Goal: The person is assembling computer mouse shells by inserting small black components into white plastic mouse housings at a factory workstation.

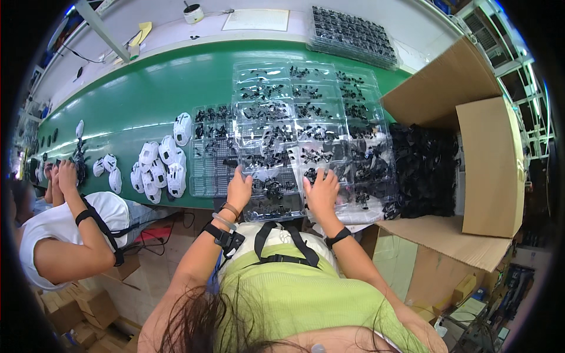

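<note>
A clear plastic tray (288,88) with many compartments lies in front of me, small black parts heaped in its cells. My left hand (239,192) is at the tray's left edge, fingers drawn together, with a small black part (228,162) at the fingertips. Over a cell in the tray's near middle, my right hand (322,193) reaches down. Its thumb and index finger close around small black parts (311,174); the exact grip is partly hidden. Under the tray's left side, a second tray (206,170) with a gridded bottom also holds black parts.
White shell-like pieces (158,170) sit left on the green table (218,65). An open cardboard box (491,170) filled with black pieces (424,170) stands at right. Stacked filled trays (352,36) are at the back. A co-worker (76,235) works at far left.
</note>
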`<action>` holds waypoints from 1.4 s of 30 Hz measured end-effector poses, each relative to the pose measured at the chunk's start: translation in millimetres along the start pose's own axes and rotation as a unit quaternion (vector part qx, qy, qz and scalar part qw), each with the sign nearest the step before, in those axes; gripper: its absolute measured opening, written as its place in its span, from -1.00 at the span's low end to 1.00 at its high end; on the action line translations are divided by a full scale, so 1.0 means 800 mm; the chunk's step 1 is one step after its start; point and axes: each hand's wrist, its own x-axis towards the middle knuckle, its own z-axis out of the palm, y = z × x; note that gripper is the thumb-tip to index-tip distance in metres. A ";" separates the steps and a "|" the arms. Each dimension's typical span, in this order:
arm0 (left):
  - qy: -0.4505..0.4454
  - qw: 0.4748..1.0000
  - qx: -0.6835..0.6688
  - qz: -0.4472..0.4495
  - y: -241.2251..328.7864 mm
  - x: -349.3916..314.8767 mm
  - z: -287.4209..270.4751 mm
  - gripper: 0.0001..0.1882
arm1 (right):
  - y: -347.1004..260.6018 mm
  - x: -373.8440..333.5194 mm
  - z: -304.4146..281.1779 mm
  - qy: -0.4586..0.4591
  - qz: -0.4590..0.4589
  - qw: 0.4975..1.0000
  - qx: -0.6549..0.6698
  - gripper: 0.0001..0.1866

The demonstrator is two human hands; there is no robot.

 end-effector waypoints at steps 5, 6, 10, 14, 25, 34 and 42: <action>-0.087 0.995 -0.008 -0.045 0.023 0.007 -0.021 -0.44 | 0.002 0.002 0.017 0.020 -0.045 0.996 0.071 -0.69; -0.076 0.997 0.009 -0.024 0.011 0.009 -0.018 -0.42 | 0.006 0.005 0.013 -0.011 -0.061 0.994 0.093 -0.70; -0.114 0.993 0.038 -0.023 0.011 0.023 -0.042 -0.26 | 0.016 0.011 0.002 -0.068 -0.074 0.988 0.118 -0.69; -0.129 0.989 -0.020 -0.069 0.026 0.066 -0.058 -0.10 | 0.017 0.011 -0.012 -0.131 -0.009 0.978 0.162 -0.63; -0.063 0.974 -0.182 -0.115 0.046 0.267 -0.039 -0.19 | 0.152 -0.090 -0.042 0.223 0.290 0.930 -0.028 -0.46; -0.157 0.918 -0.355 -0.076 0.097 0.277 -0.065 -0.45 | 0.165 -0.092 -0.009 -0.001 0.490 0.531 0.691 -0.70; -0.113 0.917 -0.383 0.012 0.174 0.314 -0.164 -0.45 | 0.057 -0.052 -0.086 0.008 0.437 0.553 0.709 -0.70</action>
